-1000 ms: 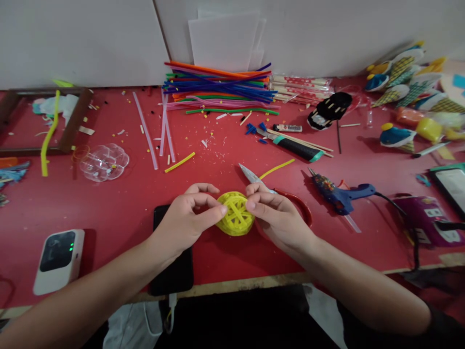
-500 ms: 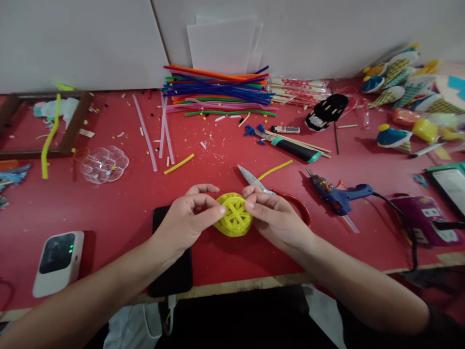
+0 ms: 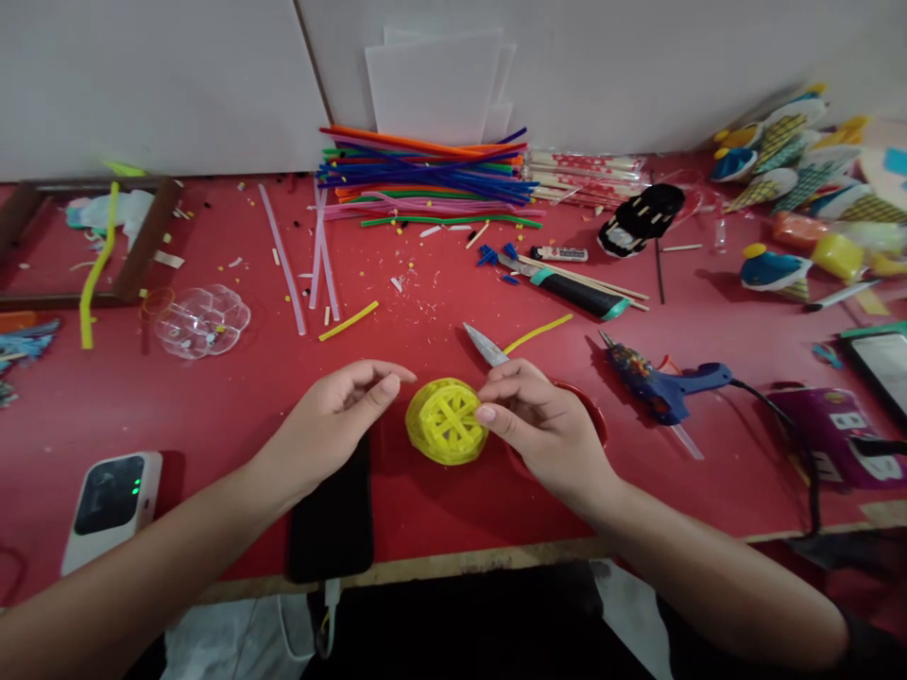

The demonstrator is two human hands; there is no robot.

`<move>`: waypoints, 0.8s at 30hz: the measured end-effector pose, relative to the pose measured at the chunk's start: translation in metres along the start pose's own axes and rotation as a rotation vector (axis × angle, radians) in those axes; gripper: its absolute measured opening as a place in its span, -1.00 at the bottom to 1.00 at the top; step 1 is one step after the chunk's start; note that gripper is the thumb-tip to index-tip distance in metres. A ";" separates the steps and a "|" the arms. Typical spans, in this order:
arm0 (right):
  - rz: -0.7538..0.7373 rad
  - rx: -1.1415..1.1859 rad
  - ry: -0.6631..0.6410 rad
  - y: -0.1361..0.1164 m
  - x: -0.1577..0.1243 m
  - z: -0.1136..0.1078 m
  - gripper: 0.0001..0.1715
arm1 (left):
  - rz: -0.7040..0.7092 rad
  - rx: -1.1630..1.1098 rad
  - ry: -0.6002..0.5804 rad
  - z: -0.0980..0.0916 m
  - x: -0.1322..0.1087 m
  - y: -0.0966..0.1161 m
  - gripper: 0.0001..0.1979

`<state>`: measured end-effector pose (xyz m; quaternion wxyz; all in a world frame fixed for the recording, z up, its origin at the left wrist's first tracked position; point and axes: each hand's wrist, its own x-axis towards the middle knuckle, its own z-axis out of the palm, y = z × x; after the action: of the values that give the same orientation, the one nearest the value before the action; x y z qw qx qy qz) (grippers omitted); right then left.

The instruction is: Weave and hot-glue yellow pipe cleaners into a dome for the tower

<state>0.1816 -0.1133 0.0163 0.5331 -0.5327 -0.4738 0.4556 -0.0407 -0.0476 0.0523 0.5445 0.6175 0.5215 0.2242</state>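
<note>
A small round yellow piece, like a basket built from pipe cleaners with crossing strips over its face [image 3: 448,422], is held above the red table. My right hand [image 3: 549,425] pinches its right edge between thumb and fingers. To its left, my left hand [image 3: 347,416] is apart from it, fingers loosely curved, with nothing visible in them. Scissors [image 3: 485,345] lie behind my right hand, which covers part of their red handles. A cut yellow pipe cleaner [image 3: 539,332] rests by the blades, and another short yellow length [image 3: 349,321] lies farther left.
Colourful pipe cleaners [image 3: 425,175] are bundled at the back. A blue glue gun [image 3: 662,382] and a black-and-teal cutting tool [image 3: 577,291] lie to the right. Near the front edge are a black phone [image 3: 332,529] with a cable and a white device [image 3: 113,510].
My left hand has let go of the yellow piece and drawn back to the left. The piece has shifted slightly left, still in my right hand.
</note>
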 end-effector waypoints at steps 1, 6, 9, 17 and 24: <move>-0.007 -0.011 -0.009 0.000 0.000 0.000 -0.84 | 0.002 0.023 0.023 -0.001 0.000 0.001 -0.67; -0.052 -0.050 0.018 -0.006 0.000 -0.002 -0.77 | 0.077 0.051 -0.054 -0.003 0.006 0.018 -0.77; -0.072 -0.132 -0.079 -0.014 0.001 -0.007 -0.52 | 0.126 0.115 -0.198 -0.002 0.017 0.029 -0.79; 0.030 -0.196 -0.223 -0.018 0.000 -0.012 -0.57 | 0.214 0.348 -0.329 0.000 0.031 0.043 -0.75; 0.102 -0.120 -0.097 -0.021 0.002 -0.008 -0.75 | 0.169 0.372 -0.323 -0.003 0.025 0.042 -0.76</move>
<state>0.1891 -0.1125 0.0372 0.4526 -0.5645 -0.4979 0.4782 -0.0178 -0.0186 0.0846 0.4773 0.7761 0.4066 0.0674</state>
